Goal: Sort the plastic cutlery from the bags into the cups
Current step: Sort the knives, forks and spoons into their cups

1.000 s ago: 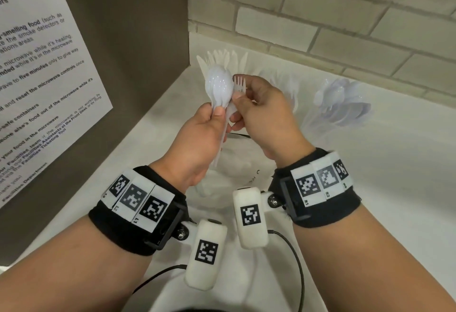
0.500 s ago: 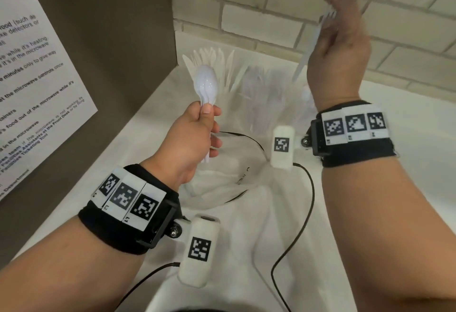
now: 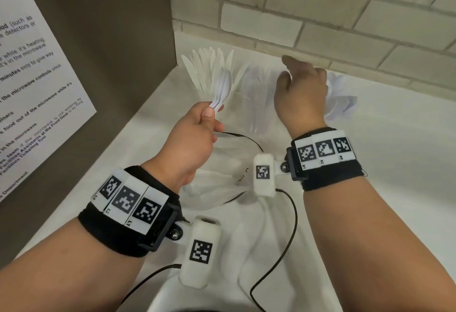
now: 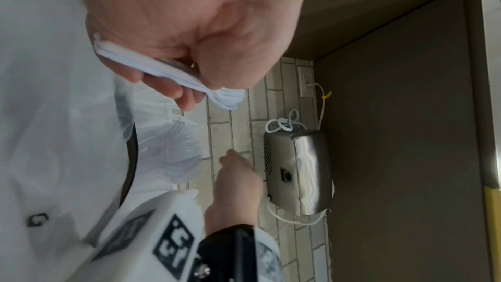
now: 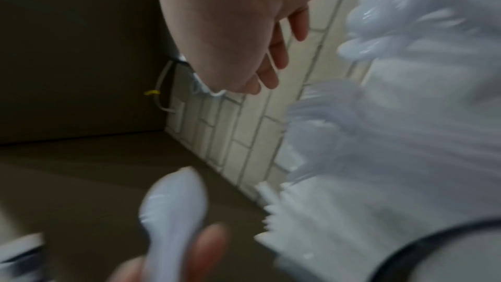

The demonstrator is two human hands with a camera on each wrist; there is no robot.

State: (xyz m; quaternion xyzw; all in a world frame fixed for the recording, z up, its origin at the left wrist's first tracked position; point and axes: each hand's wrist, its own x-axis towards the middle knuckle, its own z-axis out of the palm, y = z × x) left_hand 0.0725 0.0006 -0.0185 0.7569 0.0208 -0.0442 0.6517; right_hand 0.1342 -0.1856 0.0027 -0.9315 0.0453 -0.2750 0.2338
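Observation:
My left hand (image 3: 206, 120) grips the handles of a small stack of white plastic spoons (image 3: 222, 88), their bowls pointing up and away. The left wrist view shows the same stack (image 4: 173, 74) pinched between thumb and curled fingers. My right hand (image 3: 297, 84) hovers with relaxed fingers over the clear cup of forks (image 3: 256, 97) and holds nothing; its bare fingers (image 5: 273, 59) show in the right wrist view. A cup of knives (image 3: 209, 69) stands to the left. A cup of spoons (image 3: 343, 99) stands to the right, partly hidden by my right hand.
A crumpled clear plastic bag (image 3: 222, 178) lies on the white counter (image 3: 382, 163) beneath my hands. A brown panel with a printed notice (image 3: 37, 84) closes off the left side. A brick wall (image 3: 320, 15) runs behind the cups. A steel appliance (image 4: 298, 171) sits in the corner.
My right hand took a fork from the left hand's bundle, lifted it high, then came down over the fork cup and is now empty. The left hand keeps the spoons.

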